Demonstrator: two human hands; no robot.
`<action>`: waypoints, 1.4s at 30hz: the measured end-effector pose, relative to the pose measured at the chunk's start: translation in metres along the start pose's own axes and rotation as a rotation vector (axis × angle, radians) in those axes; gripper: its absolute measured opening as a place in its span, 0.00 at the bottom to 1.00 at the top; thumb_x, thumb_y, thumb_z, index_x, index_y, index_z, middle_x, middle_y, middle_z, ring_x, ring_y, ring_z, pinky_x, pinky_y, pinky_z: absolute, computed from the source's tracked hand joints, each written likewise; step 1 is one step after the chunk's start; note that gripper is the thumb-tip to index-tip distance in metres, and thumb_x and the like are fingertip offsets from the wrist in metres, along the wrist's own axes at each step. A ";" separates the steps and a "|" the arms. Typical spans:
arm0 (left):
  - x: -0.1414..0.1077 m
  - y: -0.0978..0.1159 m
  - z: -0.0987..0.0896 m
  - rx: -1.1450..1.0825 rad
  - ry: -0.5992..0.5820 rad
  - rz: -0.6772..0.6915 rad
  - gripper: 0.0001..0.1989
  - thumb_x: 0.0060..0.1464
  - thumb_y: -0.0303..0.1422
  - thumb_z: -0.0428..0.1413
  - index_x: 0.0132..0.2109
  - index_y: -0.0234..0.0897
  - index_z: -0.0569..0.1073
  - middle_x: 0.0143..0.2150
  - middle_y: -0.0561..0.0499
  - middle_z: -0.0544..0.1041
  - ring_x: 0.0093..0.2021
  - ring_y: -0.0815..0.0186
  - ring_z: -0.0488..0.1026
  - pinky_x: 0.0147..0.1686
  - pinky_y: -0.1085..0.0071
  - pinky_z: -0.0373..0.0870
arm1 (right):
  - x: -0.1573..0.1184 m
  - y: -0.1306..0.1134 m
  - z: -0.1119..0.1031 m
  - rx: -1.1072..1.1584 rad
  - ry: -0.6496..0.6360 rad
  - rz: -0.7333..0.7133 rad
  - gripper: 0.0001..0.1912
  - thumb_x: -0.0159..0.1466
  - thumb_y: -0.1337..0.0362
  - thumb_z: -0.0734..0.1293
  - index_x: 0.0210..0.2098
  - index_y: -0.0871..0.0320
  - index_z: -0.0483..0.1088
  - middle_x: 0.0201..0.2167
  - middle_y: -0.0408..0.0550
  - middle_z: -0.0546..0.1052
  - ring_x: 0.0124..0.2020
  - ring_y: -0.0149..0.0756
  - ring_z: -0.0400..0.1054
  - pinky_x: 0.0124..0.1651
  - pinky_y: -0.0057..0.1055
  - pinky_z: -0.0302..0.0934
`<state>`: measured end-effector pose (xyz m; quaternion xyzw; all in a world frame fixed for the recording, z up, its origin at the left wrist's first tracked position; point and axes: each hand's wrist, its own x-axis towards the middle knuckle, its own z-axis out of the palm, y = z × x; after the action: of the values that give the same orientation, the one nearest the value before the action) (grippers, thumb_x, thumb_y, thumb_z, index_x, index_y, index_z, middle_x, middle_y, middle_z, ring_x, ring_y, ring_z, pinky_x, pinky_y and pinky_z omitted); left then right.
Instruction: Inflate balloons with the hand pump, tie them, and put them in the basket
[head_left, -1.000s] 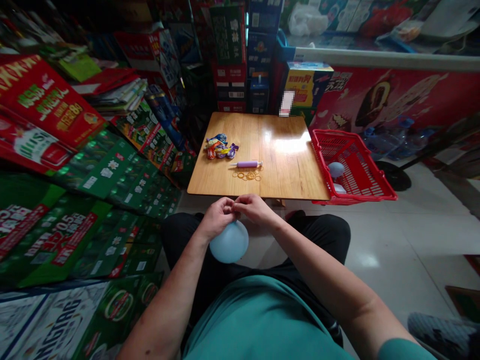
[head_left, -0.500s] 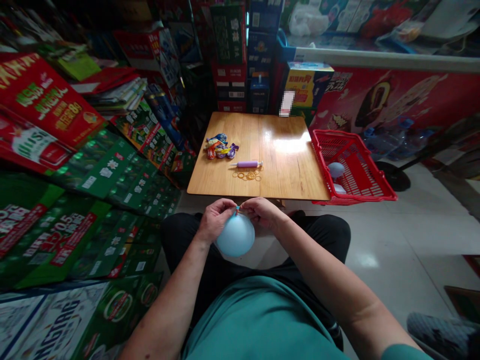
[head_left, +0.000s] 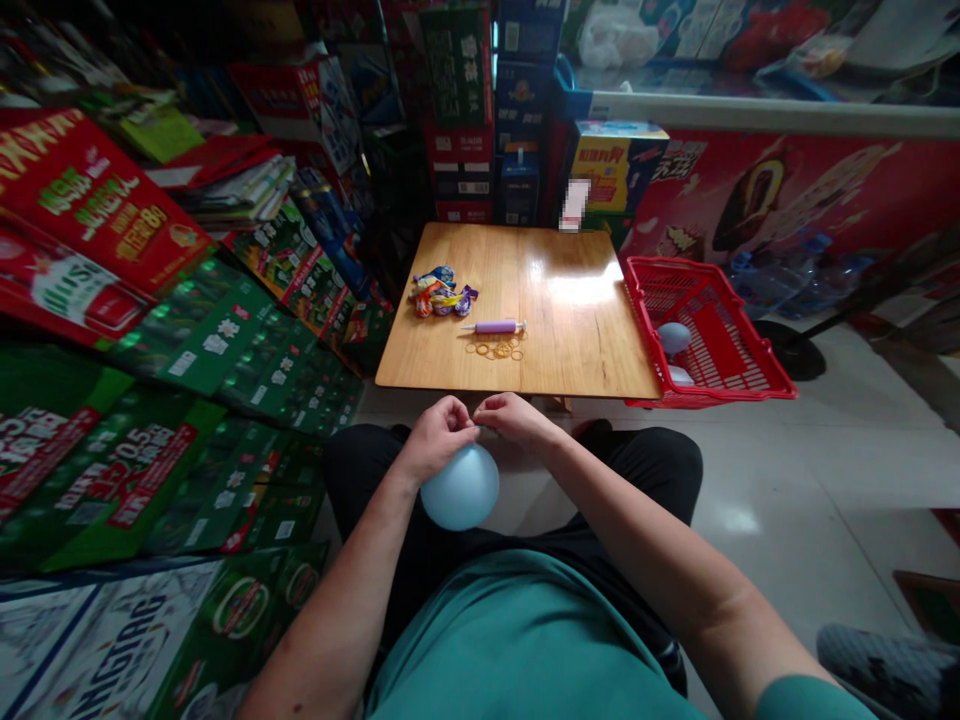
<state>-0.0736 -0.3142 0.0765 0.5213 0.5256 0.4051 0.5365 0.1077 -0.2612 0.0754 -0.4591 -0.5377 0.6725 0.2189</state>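
A pale blue balloon [head_left: 460, 487] is being held just off the near edge of the desk [head_left: 570, 340], its neck being pinched by the fingers [head_left: 459, 416] of the left hand [head_left: 435, 438] and right hand [head_left: 514, 420]. A purple hand pump [head_left: 495, 327], rubber bands [head_left: 495, 350] and uninflated balloons [head_left: 440, 293] are being carried by the desk.

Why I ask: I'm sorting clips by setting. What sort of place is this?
Probably a small grocery shop: stacked branded cartons, a chest freezer with ice-cream pictures, and a red shopping basket.
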 end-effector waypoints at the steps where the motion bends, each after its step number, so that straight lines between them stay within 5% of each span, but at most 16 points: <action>1: 0.001 -0.002 0.000 -0.016 -0.004 -0.042 0.15 0.48 0.33 0.68 0.36 0.39 0.68 0.29 0.56 0.74 0.27 0.69 0.70 0.28 0.74 0.63 | -0.001 0.000 0.000 -0.035 0.002 -0.013 0.06 0.55 0.63 0.71 0.26 0.59 0.73 0.20 0.38 0.66 0.21 0.25 0.51 0.24 0.28 0.39; 5: 0.003 -0.009 0.000 -0.014 -0.049 -0.130 0.15 0.45 0.30 0.66 0.38 0.39 0.69 0.27 0.57 0.75 0.25 0.68 0.70 0.27 0.74 0.61 | -0.004 -0.004 0.004 -0.133 -0.017 -0.046 0.06 0.57 0.64 0.70 0.27 0.60 0.75 0.19 0.38 0.67 0.21 0.26 0.53 0.25 0.29 0.42; 11: 0.006 -0.014 -0.001 -0.002 -0.090 -0.096 0.08 0.45 0.28 0.65 0.35 0.34 0.78 0.33 0.50 0.80 0.36 0.61 0.77 0.38 0.69 0.69 | -0.009 -0.012 0.012 -0.375 0.023 -0.294 0.07 0.61 0.65 0.69 0.28 0.61 0.78 0.24 0.43 0.74 0.29 0.30 0.65 0.34 0.28 0.54; 16: 0.004 -0.014 -0.006 -0.043 -0.024 -0.085 0.10 0.49 0.36 0.68 0.35 0.35 0.79 0.32 0.49 0.80 0.34 0.62 0.76 0.37 0.69 0.69 | -0.013 -0.004 0.018 -0.010 0.171 -0.202 0.08 0.59 0.62 0.71 0.27 0.60 0.76 0.23 0.43 0.75 0.26 0.30 0.64 0.31 0.27 0.56; 19: 0.002 -0.009 -0.006 -0.151 -0.028 -0.084 0.14 0.48 0.38 0.71 0.36 0.35 0.78 0.34 0.48 0.81 0.35 0.63 0.77 0.38 0.69 0.71 | -0.016 0.001 0.023 0.375 0.126 -0.110 0.09 0.57 0.61 0.73 0.26 0.59 0.73 0.20 0.41 0.71 0.20 0.27 0.60 0.24 0.26 0.53; 24: -0.001 0.002 -0.003 -0.309 -0.080 -0.077 0.15 0.47 0.36 0.73 0.38 0.34 0.79 0.35 0.48 0.82 0.35 0.65 0.78 0.40 0.70 0.72 | -0.020 0.005 0.020 0.750 0.053 -0.011 0.10 0.55 0.63 0.76 0.31 0.61 0.74 0.24 0.44 0.75 0.23 0.27 0.68 0.26 0.24 0.64; 42: -0.007 0.006 -0.006 -0.442 -0.064 -0.161 0.14 0.49 0.36 0.72 0.41 0.34 0.83 0.37 0.46 0.84 0.36 0.65 0.79 0.40 0.70 0.73 | -0.020 0.006 0.015 0.821 -0.013 0.050 0.08 0.59 0.66 0.76 0.32 0.62 0.73 0.25 0.46 0.76 0.23 0.27 0.69 0.29 0.23 0.69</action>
<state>-0.0795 -0.3199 0.0844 0.3600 0.4466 0.4496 0.6847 0.1054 -0.2870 0.0781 -0.3424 -0.2146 0.8392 0.3640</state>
